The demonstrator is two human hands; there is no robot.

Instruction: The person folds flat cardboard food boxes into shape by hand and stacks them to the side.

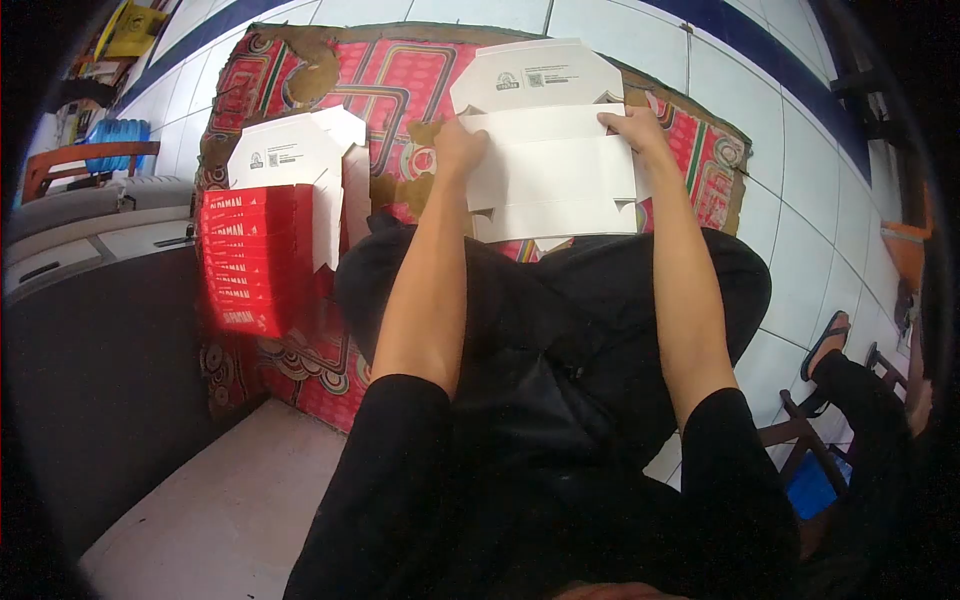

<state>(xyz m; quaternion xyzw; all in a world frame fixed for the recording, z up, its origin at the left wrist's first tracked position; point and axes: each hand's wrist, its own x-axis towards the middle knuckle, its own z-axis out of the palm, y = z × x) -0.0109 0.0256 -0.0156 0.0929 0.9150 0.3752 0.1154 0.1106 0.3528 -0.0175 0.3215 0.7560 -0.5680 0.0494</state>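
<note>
An unfolded white cardboard box (555,170), printed with a small logo and code on its top flap, lies in front of my crossed legs. My left hand (461,148) is closed on its left edge, with the fingertips partly hidden. On the right edge, my right hand (635,130) grips the board near a corner slot, thumb on top. To the left rises a stack of folded red boxes (255,255) with white lettering. Behind that stack lie more flat white cardboard pieces (290,150).
A red patterned mat (400,65) with worn edges lies under everything on a tiled floor (800,190). A dark panel (120,380) stands at the left. At the lower right are another person's leg and sandalled foot (828,340), beside a wooden chair.
</note>
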